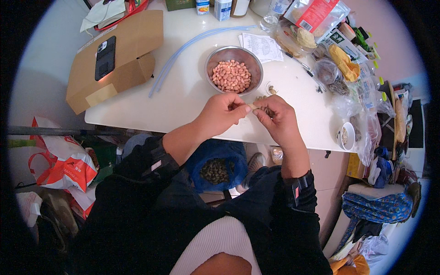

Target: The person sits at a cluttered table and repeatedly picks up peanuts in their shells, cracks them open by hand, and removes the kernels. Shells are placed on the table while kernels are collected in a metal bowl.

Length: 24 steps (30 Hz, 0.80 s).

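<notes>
Near the front edge of the white table, my left hand and my right hand meet at the fingertips. Between them they pinch a small pale peanut shell. Just beyond my left hand stands a steel bowl of shelled pink-skinned peanuts. Several brownish unshelled peanuts or shell pieces lie partly hidden under my right fingers, and a few more pieces lie right of the bowl. Below the table edge, a blue plastic bag holds many brownish pieces, perhaps shells.
A phone lies on a cardboard box at the left. Light-blue tubing curves behind the bowl, beside papers. Pens, plastic bags and packages crowd the right side. A small white bowl stands at the right front edge.
</notes>
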{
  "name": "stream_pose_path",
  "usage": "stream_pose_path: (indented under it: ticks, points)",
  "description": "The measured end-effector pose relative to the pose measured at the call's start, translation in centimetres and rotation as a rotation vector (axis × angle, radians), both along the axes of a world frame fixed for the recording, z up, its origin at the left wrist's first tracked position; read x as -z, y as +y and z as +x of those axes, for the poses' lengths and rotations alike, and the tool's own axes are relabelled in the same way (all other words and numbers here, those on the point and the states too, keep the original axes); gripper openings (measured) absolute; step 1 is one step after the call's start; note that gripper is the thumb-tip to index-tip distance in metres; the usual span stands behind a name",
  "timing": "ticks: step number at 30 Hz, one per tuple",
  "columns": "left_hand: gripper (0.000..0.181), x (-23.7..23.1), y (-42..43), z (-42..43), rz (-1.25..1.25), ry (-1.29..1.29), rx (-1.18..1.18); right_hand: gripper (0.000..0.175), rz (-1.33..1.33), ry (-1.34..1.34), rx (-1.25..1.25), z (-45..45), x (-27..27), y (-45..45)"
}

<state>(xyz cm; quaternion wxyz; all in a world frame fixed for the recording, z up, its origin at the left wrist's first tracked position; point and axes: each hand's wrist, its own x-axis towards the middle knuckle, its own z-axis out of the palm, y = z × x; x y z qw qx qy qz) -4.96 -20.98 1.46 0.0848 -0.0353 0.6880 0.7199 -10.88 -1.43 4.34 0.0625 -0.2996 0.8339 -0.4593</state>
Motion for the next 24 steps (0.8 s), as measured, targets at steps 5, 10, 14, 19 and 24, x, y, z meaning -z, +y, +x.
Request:
stream_pose_path:
  ticks: [5,10,14,19,24]
  points:
    - [0.015,0.0,-0.4,-0.2,0.311,-0.120,-0.014,0.016,-0.283,-0.173,0.017,0.5,0.5,-1.2]
    - [0.018,0.0,-0.4,0.1,0.357,-0.108,0.025,0.021,-0.501,-0.506,-0.020,0.9,1.0,-1.5]
    - [0.020,0.0,-0.3,0.3,0.372,-0.020,0.039,0.020,-0.558,-0.596,-0.015,1.1,0.8,-1.6]
    - [0.021,0.3,-0.2,0.3,0.315,0.054,0.027,0.021,-0.609,-0.678,-0.006,1.5,1.3,-2.1]
    - [0.021,0.6,-0.3,0.5,0.117,0.137,0.033,0.015,-0.716,-0.677,0.015,1.9,2.2,-2.7]
